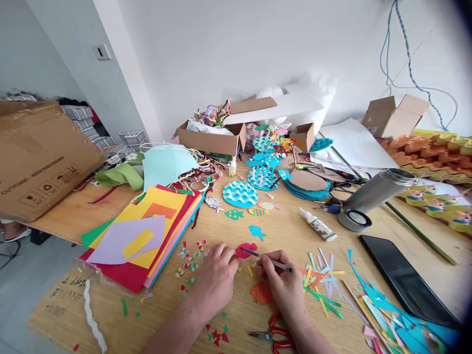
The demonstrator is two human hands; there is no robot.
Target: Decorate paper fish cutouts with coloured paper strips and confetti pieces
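My right hand [282,282] grips a pen [278,264], its tip resting on a red paper fish [246,250]. The fingers of my left hand [217,275] are curled together and hold the left end of that fish. Just below lies an orange paper fish [261,293], and a blue paper fish [256,232] is above. Farther back are a green fish [234,214] and two striped fish, one of them yellowish [258,212]. Tiny paper bits [190,258] are scattered left of my left hand. Red-handled pliers [271,337] lie near my right wrist.
Coloured paper sheets [125,241] are stacked at left. Thin paper strips [322,282], a phone [401,275], a glue bottle [317,225] and a metal flask [379,189] lie at right. Wavy blue discs [240,195] and an open cardboard box [212,140] stand behind.
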